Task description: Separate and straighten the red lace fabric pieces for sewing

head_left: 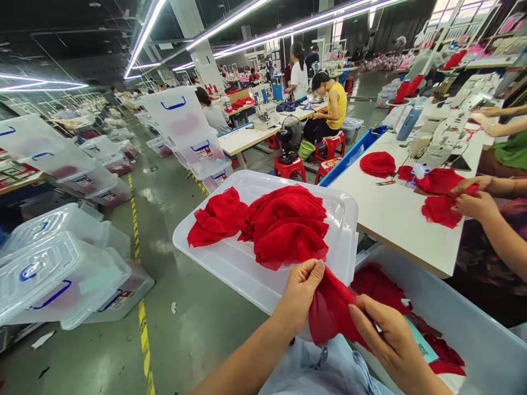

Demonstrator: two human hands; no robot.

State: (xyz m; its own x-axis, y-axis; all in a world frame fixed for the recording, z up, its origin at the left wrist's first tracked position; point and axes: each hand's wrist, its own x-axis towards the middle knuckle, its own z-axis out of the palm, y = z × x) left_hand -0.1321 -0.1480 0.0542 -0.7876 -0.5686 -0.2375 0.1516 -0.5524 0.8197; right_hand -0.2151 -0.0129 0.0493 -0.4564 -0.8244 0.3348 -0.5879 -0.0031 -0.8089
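Between my two hands a piece of sheer red fabric [331, 307] is stretched, just over the near edge of a white plastic lid [230, 269]. My left hand [297, 291] pinches its upper left part between thumb and fingers. At its right side my right hand [389, 334] grips the edge, thumb on top. On the lid lie a big heap of red fabric pieces [288, 225] and a smaller red bunch [218, 216] to its left. Below on the right, an open plastic bin [465, 323] holds more red fabric [381, 288] and a light blue item [424, 340].
At the right, a co-worker's hands [477, 197] handle red cloth at a white sewing table [411, 219] with a sewing machine [448, 126]. Stacked lidded boxes [61, 280] stand left, beyond yellow-black floor tape [142, 323]. A fan [289, 137] sits on a red stool [290, 169] ahead.
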